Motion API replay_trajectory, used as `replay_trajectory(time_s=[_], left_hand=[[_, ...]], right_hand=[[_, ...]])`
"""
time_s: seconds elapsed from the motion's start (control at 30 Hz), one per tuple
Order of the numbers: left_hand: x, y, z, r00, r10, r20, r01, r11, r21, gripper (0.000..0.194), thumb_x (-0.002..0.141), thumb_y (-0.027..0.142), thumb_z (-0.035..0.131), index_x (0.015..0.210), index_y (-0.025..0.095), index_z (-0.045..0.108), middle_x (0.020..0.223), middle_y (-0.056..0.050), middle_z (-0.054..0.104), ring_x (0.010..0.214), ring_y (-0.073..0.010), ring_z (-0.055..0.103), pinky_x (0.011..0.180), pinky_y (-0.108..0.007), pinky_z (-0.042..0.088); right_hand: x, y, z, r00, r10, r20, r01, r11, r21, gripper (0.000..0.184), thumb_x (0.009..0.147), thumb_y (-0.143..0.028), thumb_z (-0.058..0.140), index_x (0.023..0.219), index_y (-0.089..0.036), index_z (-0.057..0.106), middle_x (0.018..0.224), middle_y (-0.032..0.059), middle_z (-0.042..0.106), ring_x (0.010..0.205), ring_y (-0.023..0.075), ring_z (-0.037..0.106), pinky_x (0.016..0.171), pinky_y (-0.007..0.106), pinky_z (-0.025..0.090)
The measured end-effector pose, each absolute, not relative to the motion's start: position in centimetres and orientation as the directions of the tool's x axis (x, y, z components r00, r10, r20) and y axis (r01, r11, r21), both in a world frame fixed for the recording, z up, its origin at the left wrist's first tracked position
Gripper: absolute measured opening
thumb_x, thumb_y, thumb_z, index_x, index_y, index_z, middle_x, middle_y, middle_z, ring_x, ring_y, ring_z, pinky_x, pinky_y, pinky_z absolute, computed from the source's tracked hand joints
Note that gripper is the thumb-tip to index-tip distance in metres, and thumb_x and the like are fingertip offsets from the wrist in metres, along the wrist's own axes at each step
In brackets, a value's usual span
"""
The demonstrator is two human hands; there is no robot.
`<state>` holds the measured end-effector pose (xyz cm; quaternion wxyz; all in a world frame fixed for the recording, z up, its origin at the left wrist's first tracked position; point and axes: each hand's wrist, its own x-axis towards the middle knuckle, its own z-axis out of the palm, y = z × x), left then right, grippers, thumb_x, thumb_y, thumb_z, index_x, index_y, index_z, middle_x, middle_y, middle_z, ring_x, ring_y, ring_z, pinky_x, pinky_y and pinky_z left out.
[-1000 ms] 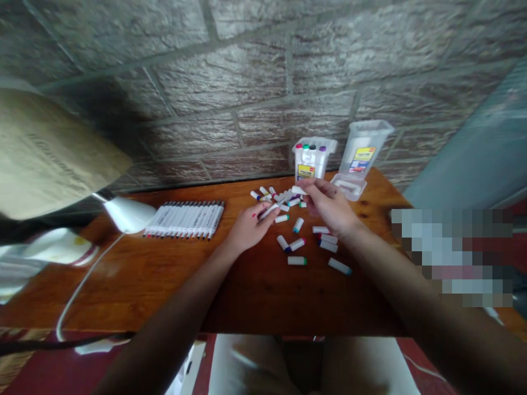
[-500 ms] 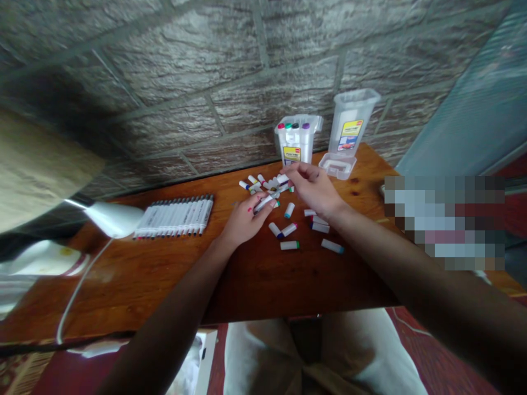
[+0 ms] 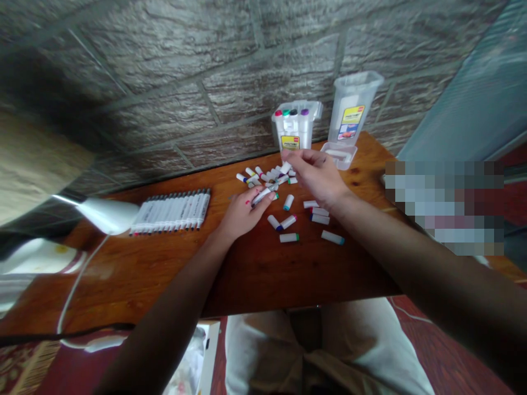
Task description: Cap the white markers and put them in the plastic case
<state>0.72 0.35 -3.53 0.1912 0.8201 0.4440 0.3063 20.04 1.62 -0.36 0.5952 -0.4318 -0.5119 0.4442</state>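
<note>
My left hand [image 3: 246, 213] is closed around a white marker [image 3: 263, 195] whose end points up and to the right, over the pile of caps. A white marker cap [image 3: 286, 167] is pinched between the thumb and fingers of my right hand [image 3: 315, 174], a short way apart from the marker. Beneath and in front of both hands lie several loose white caps with coloured ends, among them a green-ended cap [image 3: 289, 237] and a blue-ended cap [image 3: 332, 237]. To the left, a row of uncapped markers [image 3: 171, 213] lies side by side on the wooden table [image 3: 164, 274].
Behind my hands a clear case [image 3: 292, 126] holds several capped markers. An open clear case [image 3: 354, 107] stands right of it, against the stone wall [image 3: 164, 82]. A white lamp [image 3: 109, 214] with a cord and a white cup [image 3: 45, 257] are at the left.
My right hand has lowered the cap slightly, with its angle turned. The marker stays in my left hand. The whole view has shifted as my head moved.
</note>
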Motion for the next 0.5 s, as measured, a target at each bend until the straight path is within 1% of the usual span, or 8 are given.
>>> replay_trajectory(time_s=[0.13, 0.23, 0.37, 0.5], left_hand=[[0.64, 0.33, -3.63, 0.426, 0.844, 0.326, 0.600, -0.533, 0.597, 0.032, 0.098, 0.043, 0.053, 0.107, 0.017, 0.070, 0.104, -0.007, 0.076, 0.093, -0.0200, 0.070, 0.083, -0.028, 0.050], [0.65, 0.21, -3.64, 0.433, 0.840, 0.327, 0.610, -0.540, 0.579, 0.032, 0.098, 0.044, 0.054, 0.102, 0.016, 0.070, 0.100, -0.007, 0.076, 0.090, -0.0197, 0.070, 0.081, -0.027, 0.050], [0.65, 0.08, -3.61, 0.444, 0.835, 0.325, 0.619, -0.549, 0.562, 0.033, 0.098, 0.045, 0.053, 0.098, 0.016, 0.070, 0.095, -0.006, 0.076, 0.084, -0.0180, 0.068, 0.078, -0.026, 0.049], [0.75, 0.00, -3.51, 0.453, 0.830, 0.327, 0.625, -0.557, 0.547, 0.033, 0.098, 0.045, 0.052, 0.092, 0.017, 0.069, 0.087, -0.004, 0.074, 0.078, -0.0165, 0.066, 0.074, -0.026, 0.048]], right_hand=[[19.85, 1.63, -0.48, 0.091, 0.967, 0.236, -0.081, 0.244, -0.966, 0.050, 0.077, -0.068, 0.069, 0.067, -0.020, 0.063, 0.059, -0.0013, 0.048, 0.057, 0.0109, 0.045, 0.050, 0.025, 0.036], [19.83, 1.78, -0.74, 0.109, 0.965, 0.238, -0.079, 0.247, -0.966, 0.051, 0.077, -0.070, 0.068, 0.069, -0.019, 0.063, 0.058, -0.0016, 0.047, 0.056, 0.0107, 0.045, 0.048, 0.025, 0.035], [19.93, 1.87, -0.75, 0.083, 0.982, 0.172, -0.109, 0.180, -0.978, 0.050, 0.078, -0.070, 0.068, 0.075, -0.020, 0.063, 0.062, 0.0003, 0.055, 0.053, 0.0111, 0.049, 0.043, 0.024, 0.032], [20.06, 1.93, -0.50, 0.052, 0.990, 0.134, -0.159, 0.140, -0.977, 0.050, 0.075, -0.069, 0.072, 0.077, -0.020, 0.062, 0.069, 0.0037, 0.063, 0.057, 0.0137, 0.059, 0.038, 0.022, 0.030]])
